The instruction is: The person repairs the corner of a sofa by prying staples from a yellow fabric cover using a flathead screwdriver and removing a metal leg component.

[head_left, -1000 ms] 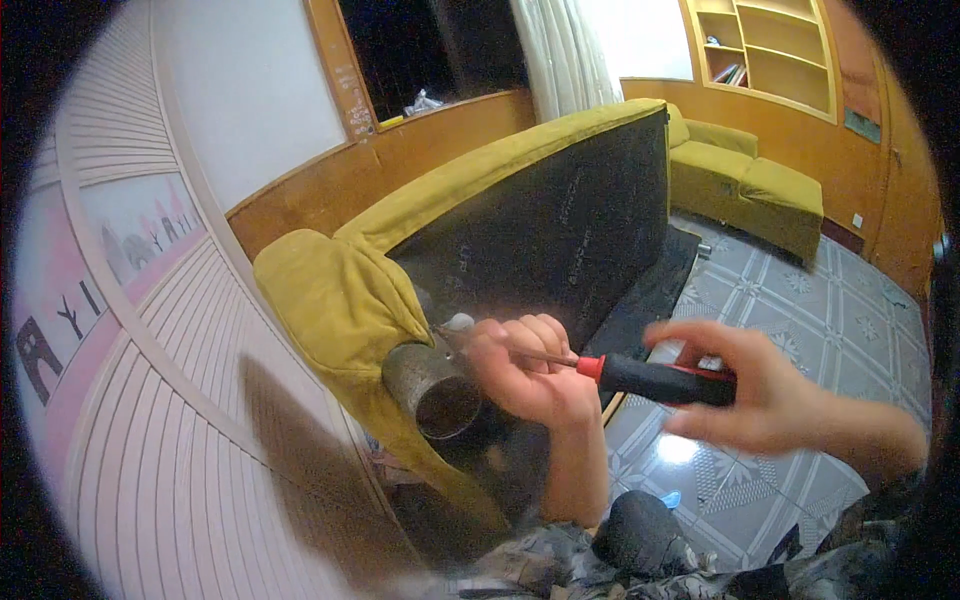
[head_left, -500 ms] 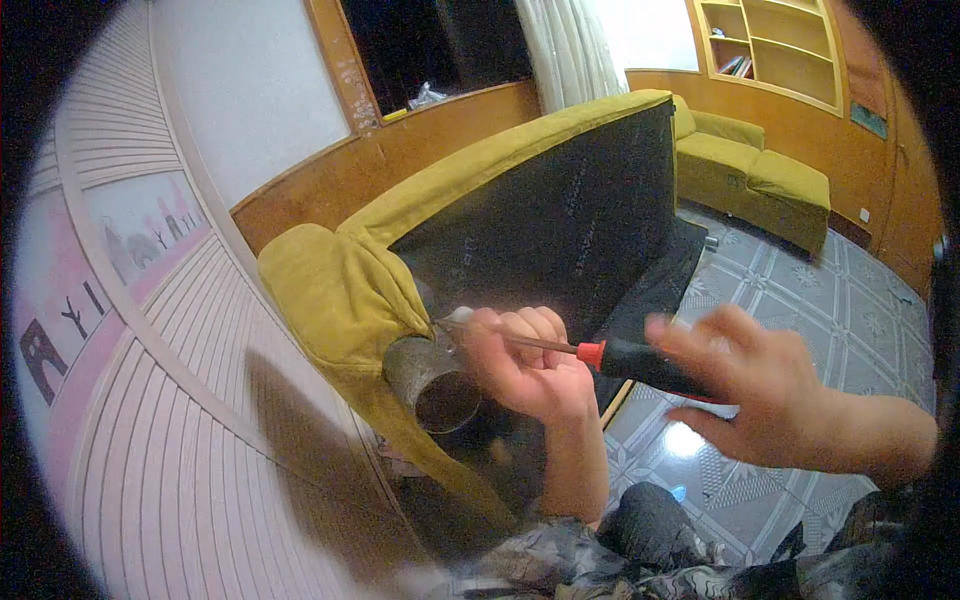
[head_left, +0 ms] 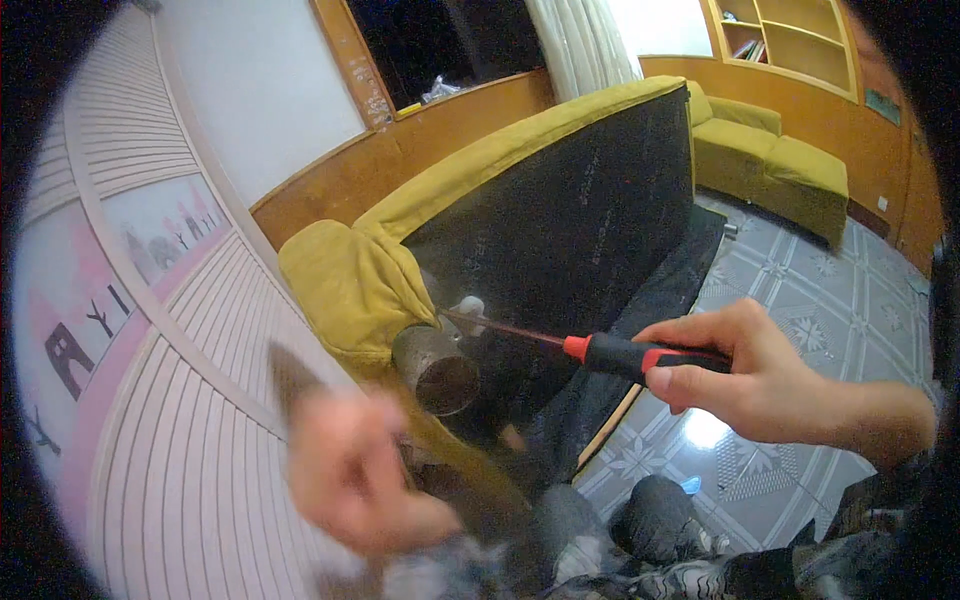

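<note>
My right hand (head_left: 745,375) is closed round the black and red handle of a screwdriver (head_left: 610,352). Its thin shaft points left, and the tip reaches a spot just above a dull metal cylinder (head_left: 422,352), which looks like a sofa leg. Beside the tip lies a small whitish rounded piece (head_left: 470,306). The cylinder stands at the corner of a tipped yellow sofa (head_left: 340,275), whose black underside cloth (head_left: 560,215) faces me. At lower left, my left hand (head_left: 360,475) is apart from the screwdriver, its fingers smeared by motion.
A pink and white slatted panel (head_left: 200,420) rises close on the left. Another yellow sofa (head_left: 770,150) stands at the far right on grey patterned tiles (head_left: 800,330). Behind are a window (head_left: 450,50), a curtain (head_left: 585,50) and a shelf (head_left: 800,45).
My left hand has let go of the screwdriver's shaft and swung down to the left. My right hand's loose fingers have closed round the handle. The view has shifted slightly.
</note>
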Tool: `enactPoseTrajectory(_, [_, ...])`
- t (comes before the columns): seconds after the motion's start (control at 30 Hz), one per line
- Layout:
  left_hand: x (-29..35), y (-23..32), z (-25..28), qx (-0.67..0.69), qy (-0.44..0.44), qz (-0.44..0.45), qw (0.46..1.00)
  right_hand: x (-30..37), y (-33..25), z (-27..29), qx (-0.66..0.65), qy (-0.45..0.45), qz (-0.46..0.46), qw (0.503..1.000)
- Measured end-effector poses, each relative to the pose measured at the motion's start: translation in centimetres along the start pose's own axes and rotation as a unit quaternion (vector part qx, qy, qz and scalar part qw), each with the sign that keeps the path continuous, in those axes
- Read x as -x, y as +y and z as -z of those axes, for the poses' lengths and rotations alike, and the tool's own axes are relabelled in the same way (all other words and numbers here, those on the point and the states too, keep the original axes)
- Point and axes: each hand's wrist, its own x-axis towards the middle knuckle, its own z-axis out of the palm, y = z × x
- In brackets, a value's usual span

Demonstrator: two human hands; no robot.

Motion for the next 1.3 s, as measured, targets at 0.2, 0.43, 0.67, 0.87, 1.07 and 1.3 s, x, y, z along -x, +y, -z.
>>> enactPoseTrajectory(0.2, [-11.3,-8.2,-2.7,-0.142,-0.458,-0.220,0.849,-0.5,0.0,0.7,0.035,-0.010,0.018,0.999])
enactPoseTrajectory(0.43, [-11.4,-8.3,-3.0,-0.081,-0.510,-0.098,0.851,-0.9,0.8,0.8,0.035,0.003,0.034,0.999])
enactPoseTrajectory(0.67, [-11.5,-8.6,-3.4,-0.014,-0.545,-0.100,0.832,-0.2,-2.0,1.2,-0.055,-0.005,-0.140,0.989])
enactPoseTrajectory(0.87, [-11.3,-9.4,-2.7,-0.032,-0.521,-0.119,0.845,-0.8,-2.2,1.1,-0.183,-0.042,-0.220,0.957])
enactPoseTrajectory(1.07, [-11.0,-9.3,-2.7,-0.015,-0.513,-0.085,0.854,-0.9,0.7,0.5,0.386,0.099,0.373,0.838])
enactPoseTrajectory(1.3, [-10.6,-9.4,-2.9,-0.026,-0.475,-0.143,0.868,-0.3,-1.7,-0.3,0.380,0.087,0.199,0.899])
